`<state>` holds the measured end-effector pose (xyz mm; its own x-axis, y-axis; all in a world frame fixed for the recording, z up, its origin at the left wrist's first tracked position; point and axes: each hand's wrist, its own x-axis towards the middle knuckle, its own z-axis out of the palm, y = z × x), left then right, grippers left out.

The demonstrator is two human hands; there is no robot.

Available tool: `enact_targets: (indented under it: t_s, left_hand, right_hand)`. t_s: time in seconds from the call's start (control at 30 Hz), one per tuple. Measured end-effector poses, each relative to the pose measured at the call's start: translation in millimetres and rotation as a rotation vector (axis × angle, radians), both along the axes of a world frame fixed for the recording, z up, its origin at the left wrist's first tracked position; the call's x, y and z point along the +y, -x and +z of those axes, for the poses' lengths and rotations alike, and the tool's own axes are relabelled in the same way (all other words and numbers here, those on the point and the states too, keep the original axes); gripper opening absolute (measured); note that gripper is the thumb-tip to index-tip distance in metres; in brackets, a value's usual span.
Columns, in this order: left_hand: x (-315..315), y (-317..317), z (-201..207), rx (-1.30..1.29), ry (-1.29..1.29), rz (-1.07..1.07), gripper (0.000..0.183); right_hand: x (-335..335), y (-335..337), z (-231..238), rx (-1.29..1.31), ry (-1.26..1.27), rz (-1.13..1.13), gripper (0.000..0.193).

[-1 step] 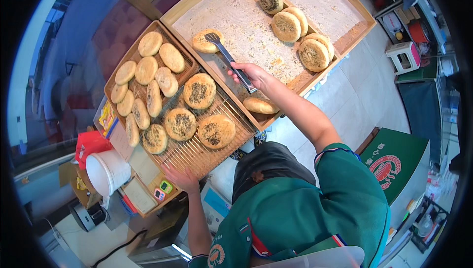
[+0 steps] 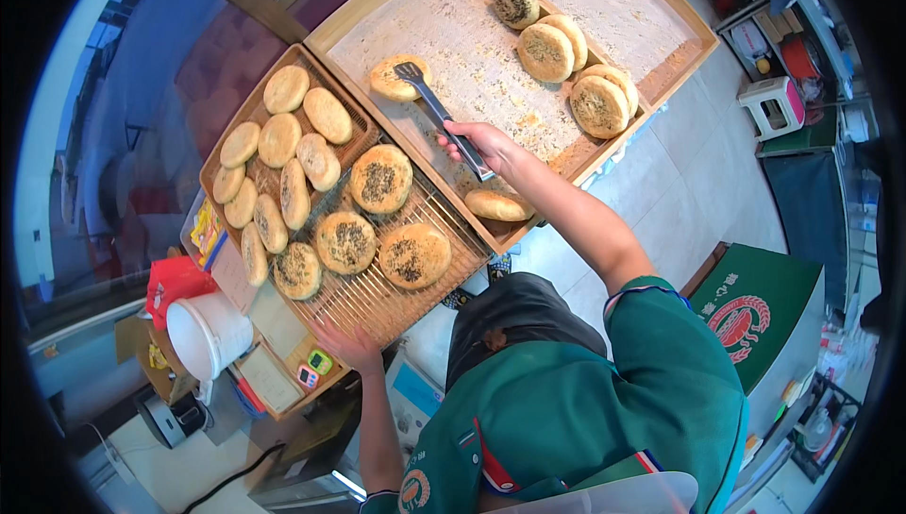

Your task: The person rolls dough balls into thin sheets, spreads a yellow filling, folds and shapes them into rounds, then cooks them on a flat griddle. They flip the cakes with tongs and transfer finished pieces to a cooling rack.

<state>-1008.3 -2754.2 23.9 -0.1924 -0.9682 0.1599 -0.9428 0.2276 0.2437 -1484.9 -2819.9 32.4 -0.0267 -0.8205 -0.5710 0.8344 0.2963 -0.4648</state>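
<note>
My right hand (image 2: pixel 478 145) is closed round a pair of black-and-silver tongs (image 2: pixel 438 109). Their slotted tip lies over a round golden flatbread (image 2: pixel 385 81) in the large wooden tray (image 2: pixel 453 61); whether the jaws pinch the bread cannot be made out. My left hand (image 2: pixel 351 346) rests with fingers stretched out at the near edge of a wire rack (image 2: pixel 363 304). Several larger flatbreads topped with dark seeds (image 2: pixel 414 255) lie on that rack. Beyond them, plain oval and round flatbreads (image 2: pixel 279 140) fill a brown basket tray (image 2: pixel 209 172).
Leaning flatbreads (image 2: pixel 599 107) stand along the wooden tray's right side, and one more (image 2: pixel 497 204) lies in its near corner. Left of my left hand are two small timers (image 2: pixel 319 361), a white bucket (image 2: pixel 209 333) and a red bag (image 2: pixel 177 287). A green-topped cabinet (image 2: pixel 764 311) stands at right.
</note>
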Motion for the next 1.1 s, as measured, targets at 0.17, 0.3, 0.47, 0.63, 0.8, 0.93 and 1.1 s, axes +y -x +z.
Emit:
enact_targets:
  t_s: [0.17,0.3,0.47,0.63,0.8,0.93,1.1]
  left_hand:
    - [-53,92,54,0.199,0.116,-0.422,0.058]
    - [-123,275,70,0.253,0.045,-0.945,0.034]
    - [-128,506,67,-0.023,0.253,-1.105,0.042]
    - [-120,599,42,-0.293,0.531,-0.998,0.05]
    - [-125,609,11,-0.267,0.447,-0.989,0.053]
    - [-129,604,14,-0.106,0.467,-1.041,0.067]
    - [-138,577,32,-0.051,0.262,-1.186,0.053]
  right_hand:
    - [82,47,33,0.382,0.176,-0.11,0.031]
    - [149,91,68,0.785,0.071,-0.269,0.041]
    - [223,112,92,0.942,-0.086,-0.435,0.037]
    - [281,113,102,0.972,-0.239,-0.488,0.039]
    - [303,113,103,0.901,-0.276,-0.51,0.041]
    - [300,119,99,0.923,-0.287,-0.475,0.04]
    - [270,141,111,1.329,-0.43,-0.319,0.038]
